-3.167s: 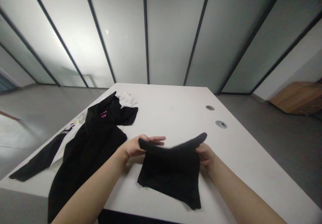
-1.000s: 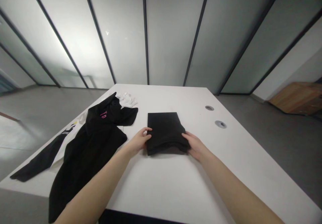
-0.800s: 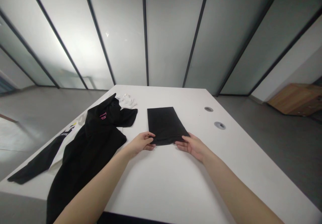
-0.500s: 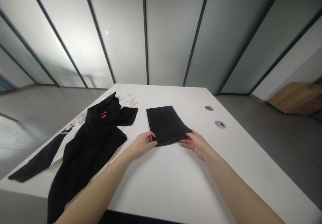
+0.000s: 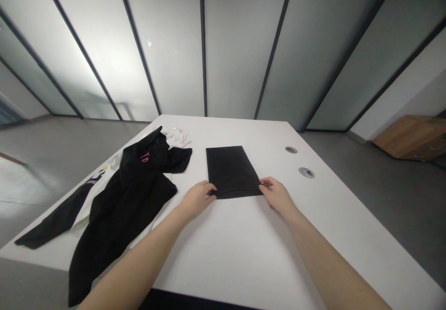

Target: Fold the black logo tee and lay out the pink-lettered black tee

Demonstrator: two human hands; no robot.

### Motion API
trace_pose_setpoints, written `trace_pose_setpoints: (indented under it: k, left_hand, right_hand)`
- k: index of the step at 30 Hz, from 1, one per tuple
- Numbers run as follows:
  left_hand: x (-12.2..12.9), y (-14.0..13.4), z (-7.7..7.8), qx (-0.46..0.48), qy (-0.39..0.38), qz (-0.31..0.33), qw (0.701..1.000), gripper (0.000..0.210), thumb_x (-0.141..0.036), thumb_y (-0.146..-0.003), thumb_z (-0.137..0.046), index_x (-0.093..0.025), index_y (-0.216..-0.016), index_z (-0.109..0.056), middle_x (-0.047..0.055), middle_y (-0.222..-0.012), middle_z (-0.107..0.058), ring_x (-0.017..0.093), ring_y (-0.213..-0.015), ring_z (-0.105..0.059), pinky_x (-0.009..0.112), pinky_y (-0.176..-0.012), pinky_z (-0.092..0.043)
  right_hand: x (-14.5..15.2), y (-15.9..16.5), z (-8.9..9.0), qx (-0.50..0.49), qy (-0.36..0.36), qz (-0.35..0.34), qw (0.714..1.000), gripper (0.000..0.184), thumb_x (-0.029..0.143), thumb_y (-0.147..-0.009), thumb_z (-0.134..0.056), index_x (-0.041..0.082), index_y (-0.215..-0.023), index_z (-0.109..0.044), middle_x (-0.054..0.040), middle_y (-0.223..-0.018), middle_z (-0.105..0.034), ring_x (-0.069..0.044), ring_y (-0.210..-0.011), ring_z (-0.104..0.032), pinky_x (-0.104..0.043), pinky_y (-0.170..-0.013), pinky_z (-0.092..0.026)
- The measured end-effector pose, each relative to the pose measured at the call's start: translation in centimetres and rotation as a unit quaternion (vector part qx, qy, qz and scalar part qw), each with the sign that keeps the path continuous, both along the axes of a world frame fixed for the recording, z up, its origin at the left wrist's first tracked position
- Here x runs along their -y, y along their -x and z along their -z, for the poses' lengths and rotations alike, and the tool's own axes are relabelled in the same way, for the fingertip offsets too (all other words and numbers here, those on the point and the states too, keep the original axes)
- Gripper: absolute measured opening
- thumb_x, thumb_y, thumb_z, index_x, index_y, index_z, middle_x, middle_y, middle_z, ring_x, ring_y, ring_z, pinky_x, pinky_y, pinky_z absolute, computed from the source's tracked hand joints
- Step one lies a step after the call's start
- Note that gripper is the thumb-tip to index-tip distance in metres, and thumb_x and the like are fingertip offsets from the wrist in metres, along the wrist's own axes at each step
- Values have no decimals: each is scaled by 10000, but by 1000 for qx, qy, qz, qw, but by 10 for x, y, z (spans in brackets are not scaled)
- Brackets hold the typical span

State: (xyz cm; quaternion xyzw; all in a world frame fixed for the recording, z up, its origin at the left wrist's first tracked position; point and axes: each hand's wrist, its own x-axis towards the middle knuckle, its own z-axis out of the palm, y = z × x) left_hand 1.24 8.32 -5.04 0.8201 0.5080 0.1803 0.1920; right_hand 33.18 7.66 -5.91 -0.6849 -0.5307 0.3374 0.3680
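A black garment, folded into a neat rectangle, lies on the white table. Its exact kind cannot be told. My left hand pinches its near left corner between thumb and fingers. At the near right corner, my right hand grips the cloth in the same way. The near edge runs almost straight between both hands, with a few small creases just behind it.
On the table's left side lie a black top with pink lettering, a black-and-white garment and a crumpled white cloth. Two round cable grommets sit at the right. Frosted glass panels stand beyond the table.
The garment's near edge has gone from bowed and lifted to straighter and flatter. My right hand has shifted slightly right and up at its corner; my left hand stays at its corner.
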Motion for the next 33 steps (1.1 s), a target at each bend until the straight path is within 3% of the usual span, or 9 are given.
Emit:
trace_pose_setpoints:
  k: [5, 8, 11, 17, 23, 26, 29, 33]
  left_hand:
    - [-3, 3, 6, 31, -35, 17, 999, 179, -186, -928, -678, -211, -1072, -782, 62, -1077, -709, 202, -874, -710, 328, -873, -568]
    - [-4, 3, 9, 57, -67, 40, 995, 162, -158, -913, -675, -211, -1032, -773, 74, -1163, -689, 202, -945, -708, 339, -938, -570]
    - [-4, 2, 7, 76, -66, 57, 993, 174, -127, -891, -651, -209, -1002, -757, 78, -1123, -711, 222, -1018, -693, 363, -979, -557]
    - [-1, 3, 2, 178, 22, -22, 984, 173, -290, -925, -629, -212, -1045, -727, 48, -946, -725, 178, -761, -646, 321, -740, -544]
    - [-7, -7, 18, 385, 153, -115, 903, 334, -471, -883, -725, -211, -1034, -580, -35, -780, -600, 128, -669, -629, 272, -667, -552]
    - [-7, -10, 18, 436, 199, -188, 858, 469, -475, -878, -754, -246, -1181, -478, -78, -773, -546, 120, -662, -652, 294, -692, -600]
    - [-5, -9, 11, 390, 241, -168, 873, 577, -444, -902, -748, -257, -1353, -442, -74, -762, -566, 141, -652, -682, 269, -632, -591]
    - [-2, -8, 5, 313, 237, -139, 909, 535, -392, -948, -685, -235, -1431, -520, -53, -751, -598, 116, -563, -631, 224, -547, -530]
  right_hand:
    - [1, 0, 1, -13, 24, -1, 1000, 370, 418, -935, -561, 233, -1253, -599, 44, -780, -644, -89, -341, -413, -245, -348, -296]
    - [3, 0, 2, -7, 14, -31, 999, 397, 378, -931, -550, 240, -1298, -610, 70, -719, -591, -91, -347, -420, -234, -350, -295]
    - [3, 1, 3, -28, 21, -43, 998, 449, 319, -905, -556, 246, -1344, -614, 96, -648, -521, -95, -367, -443, -213, -365, -332]
    - [1, 3, -2, -93, 71, 4, 993, 411, 296, -918, -522, 226, -1303, -650, 90, -575, -480, -106, -357, -444, -203, -358, -347]
    - [2, 4, -3, -115, 61, -3, 992, 428, 402, -935, -636, 256, -1336, -614, 35, -720, -613, -118, -478, -555, -174, -360, -374]
    - [3, 6, -1, -132, 66, -10, 989, 416, 359, -920, -658, 254, -1321, -629, 30, -736, -615, -128, -514, -574, -173, -351, -376]
    - [3, 8, 0, -142, 63, -27, 987, 380, 326, -899, -685, 229, -1266, -673, 46, -676, -573, -129, -520, -565, -176, -365, -395]
    - [3, 10, -1, -146, 71, -31, 986, 279, 273, -886, -696, 200, -1153, -735, 36, -648, -581, -125, -521, -566, -186, -402, -437]
